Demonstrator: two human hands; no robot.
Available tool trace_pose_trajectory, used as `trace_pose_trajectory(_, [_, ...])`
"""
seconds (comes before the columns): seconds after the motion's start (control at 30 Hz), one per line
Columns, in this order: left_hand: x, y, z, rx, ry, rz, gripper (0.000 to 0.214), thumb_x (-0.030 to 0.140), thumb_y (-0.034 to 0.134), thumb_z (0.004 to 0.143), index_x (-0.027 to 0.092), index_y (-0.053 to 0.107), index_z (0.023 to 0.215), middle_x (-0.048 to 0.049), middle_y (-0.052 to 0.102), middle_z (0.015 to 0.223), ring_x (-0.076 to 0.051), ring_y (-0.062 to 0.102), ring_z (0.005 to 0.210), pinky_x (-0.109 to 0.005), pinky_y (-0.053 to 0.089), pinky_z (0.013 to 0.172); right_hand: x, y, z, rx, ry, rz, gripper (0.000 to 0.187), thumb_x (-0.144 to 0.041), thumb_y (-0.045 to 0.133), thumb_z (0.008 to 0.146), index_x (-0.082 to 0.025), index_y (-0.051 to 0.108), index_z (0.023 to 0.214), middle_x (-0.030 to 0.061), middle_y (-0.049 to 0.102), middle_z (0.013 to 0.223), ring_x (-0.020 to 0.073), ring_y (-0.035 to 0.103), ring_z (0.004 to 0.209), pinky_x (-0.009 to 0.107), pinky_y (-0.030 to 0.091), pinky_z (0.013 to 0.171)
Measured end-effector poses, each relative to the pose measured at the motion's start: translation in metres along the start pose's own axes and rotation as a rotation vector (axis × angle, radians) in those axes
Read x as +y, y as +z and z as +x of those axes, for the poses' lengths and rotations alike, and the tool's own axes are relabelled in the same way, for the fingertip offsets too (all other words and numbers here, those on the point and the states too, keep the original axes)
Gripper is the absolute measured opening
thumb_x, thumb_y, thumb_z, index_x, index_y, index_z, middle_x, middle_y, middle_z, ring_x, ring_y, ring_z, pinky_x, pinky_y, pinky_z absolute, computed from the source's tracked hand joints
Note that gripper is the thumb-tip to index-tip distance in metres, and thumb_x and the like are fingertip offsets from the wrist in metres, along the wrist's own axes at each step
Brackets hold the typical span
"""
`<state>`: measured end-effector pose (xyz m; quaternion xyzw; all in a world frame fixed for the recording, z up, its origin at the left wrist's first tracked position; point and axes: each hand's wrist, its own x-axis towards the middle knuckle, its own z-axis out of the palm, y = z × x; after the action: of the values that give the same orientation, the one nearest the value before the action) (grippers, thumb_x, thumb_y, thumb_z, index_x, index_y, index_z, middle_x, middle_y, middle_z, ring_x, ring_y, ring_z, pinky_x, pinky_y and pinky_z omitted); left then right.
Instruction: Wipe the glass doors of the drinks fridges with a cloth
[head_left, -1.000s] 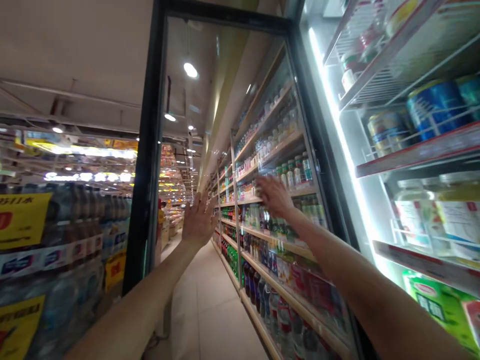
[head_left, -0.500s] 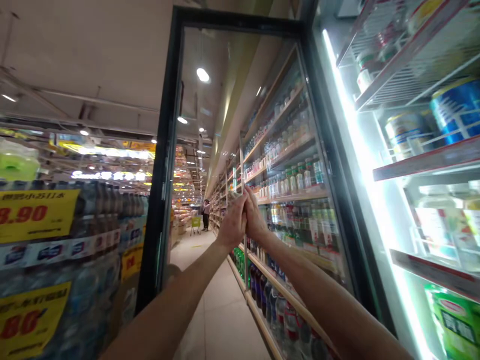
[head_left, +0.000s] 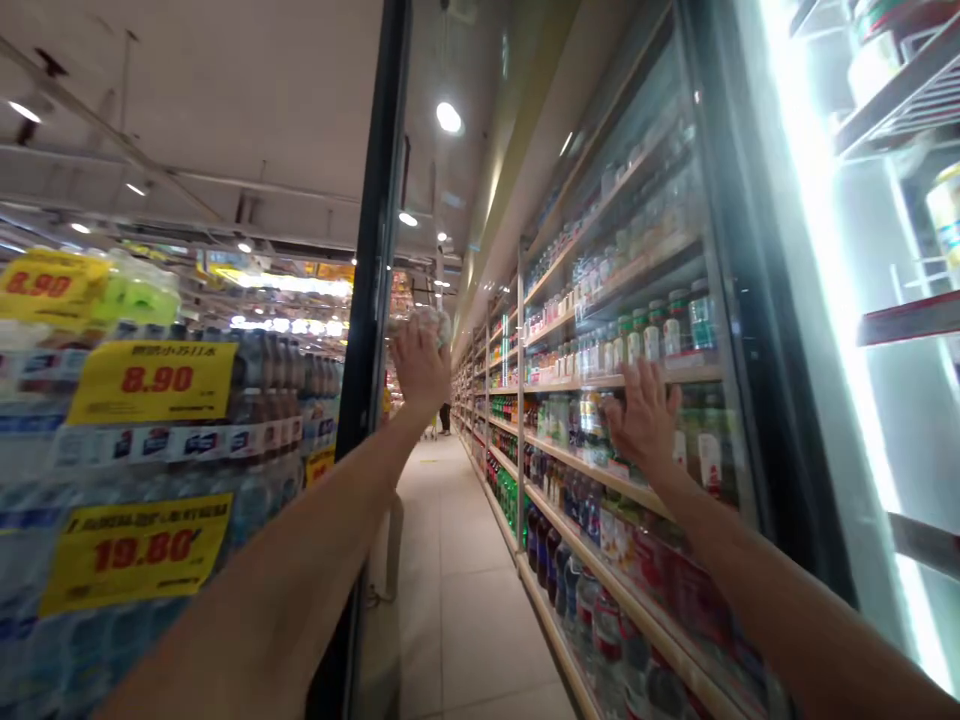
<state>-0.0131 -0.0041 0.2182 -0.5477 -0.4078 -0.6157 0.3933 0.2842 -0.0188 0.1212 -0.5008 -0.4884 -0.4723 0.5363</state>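
Left hand (head_left: 420, 362): raised at arm's length, fingers closed around a whitish wad (head_left: 421, 321); whether the wad is cloth or paper is too blurred to tell.
Whitish wad: peeks out above the fingers, held up to the glass door (head_left: 540, 180) near its dark frame (head_left: 373, 300); contact with the pane is unclear.
Right hand (head_left: 642, 417): fingers spread apart, empty, palm toward the glass; touching or just off it cannot be told.
Seen through the glass: bottle shelves (head_left: 600, 470) along the aisle, labels unreadable.
Far right: lit cooler shelves (head_left: 907, 318), cut off by the picture edge.
Left: yellow price tags (head_left: 154, 380) over blurred bottles.
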Motion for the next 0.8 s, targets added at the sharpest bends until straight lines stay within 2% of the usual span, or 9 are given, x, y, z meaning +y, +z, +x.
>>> trace_pose_trajectory(0.1, [0.0,0.0,-0.004,0.008,0.018,-0.002,0.041,0.022,0.036,0.087,0.011,0.047,0.126,-0.014,0.036,0.144,-0.028,0.024,0.137,-0.05,0.021,0.113,-0.003,0.0,-0.002,-0.005,0.004,0.002,0.054,-0.037,0.034,0.089,-0.017,0.035,0.139,0.0143,0.029,0.148,0.0298,0.023,0.137,0.059,0.023,0.104])
trace_pose_trajectory(0.17, [0.025,0.008,-0.026,-0.044,0.28,-0.038,0.041,0.02,0.033,0.089,0.015,0.046,0.128,-0.0103,0.038,0.143,-0.025,0.025,0.137,-0.048,0.02,0.114,-0.001,0.0,-0.002,-0.001,-0.006,-0.001,0.054,-0.037,0.034,0.088,-0.017,0.036,0.138,0.0142,0.029,0.148,0.0297,0.023,0.137,0.059,0.023,0.104])
trace_pose_trajectory(0.27, [0.067,0.023,-0.056,-0.208,0.804,-0.1,0.042,0.02,0.034,0.09,0.024,0.044,0.13,-0.0032,0.043,0.14,-0.02,0.029,0.135,-0.043,0.02,0.115,0.002,0.001,-0.002,0.017,-0.015,-0.009,0.053,-0.036,0.034,0.088,-0.018,0.037,0.137,0.0136,0.03,0.147,0.0293,0.024,0.136,0.058,0.024,0.104])
trace_pose_trajectory(0.33, [0.074,0.025,-0.057,-0.248,0.873,-0.112,0.042,0.023,0.037,0.09,0.025,0.042,0.132,-0.0026,0.042,0.142,-0.02,0.029,0.136,-0.043,0.021,0.114,0.003,0.001,-0.002,0.027,-0.017,-0.009,0.052,-0.035,0.035,0.088,-0.019,0.036,0.138,0.0129,0.031,0.147,0.0288,0.025,0.136,0.057,0.024,0.104])
trace_pose_trajectory(0.4, [0.056,0.018,-0.041,-0.196,0.69,-0.089,0.045,0.023,0.038,0.089,0.024,0.041,0.134,-0.0042,0.037,0.145,-0.024,0.024,0.138,-0.047,0.02,0.114,0.002,0.001,-0.002,0.03,-0.017,0.003,0.053,-0.034,0.035,0.088,-0.02,0.035,0.138,0.0128,0.031,0.147,0.029,0.025,0.136,0.058,0.024,0.104])
trace_pose_trajectory(0.53, [-0.001,-0.004,-0.004,0.003,0.072,-0.005,0.044,0.022,0.038,0.088,0.017,0.045,0.131,-0.0103,0.03,0.148,-0.031,0.019,0.139,-0.054,0.021,0.112,0.0,0.0,-0.002,0.019,-0.001,0.019,0.053,-0.035,0.034,0.088,-0.019,0.036,0.138,0.014,0.031,0.147,0.0303,0.025,0.136,0.059,0.024,0.103])
trace_pose_trajectory(0.6, [-0.009,-0.006,-0.008,0.014,0.004,0.013,0.042,0.023,0.039,0.087,0.014,0.048,0.127,-0.0128,0.03,0.147,-0.032,0.019,0.139,-0.054,0.022,0.112,-0.001,0.0,-0.003,0.017,0.005,0.014,0.053,-0.035,0.035,0.088,-0.018,0.037,0.138,0.014,0.031,0.147,0.0305,0.025,0.136,0.059,0.023,0.104])
trace_pose_trajectory(0.67, [0.003,0.0,-0.029,-0.028,0.168,-0.009,0.042,0.022,0.038,0.088,0.016,0.048,0.128,-0.0116,0.032,0.147,-0.03,0.017,0.14,-0.052,0.021,0.113,-0.001,0.001,-0.003,0.022,0.004,0.007,0.053,-0.033,0.035,0.087,-0.019,0.036,0.138,0.0135,0.031,0.147,0.0301,0.025,0.136,0.058,0.023,0.104])
trace_pose_trajectory(0.8, [0.047,0.021,-0.076,-0.168,0.813,-0.116,0.046,0.019,0.038,0.089,0.025,0.04,0.134,-0.0048,0.04,0.143,-0.021,0.019,0.14,-0.044,0.023,0.114,0.0,0.001,-0.005,0.033,-0.006,-0.01,0.054,-0.031,0.034,0.086,-0.019,0.036,0.139,0.0121,0.033,0.146,0.028,0.026,0.135,0.055,0.024,0.105])
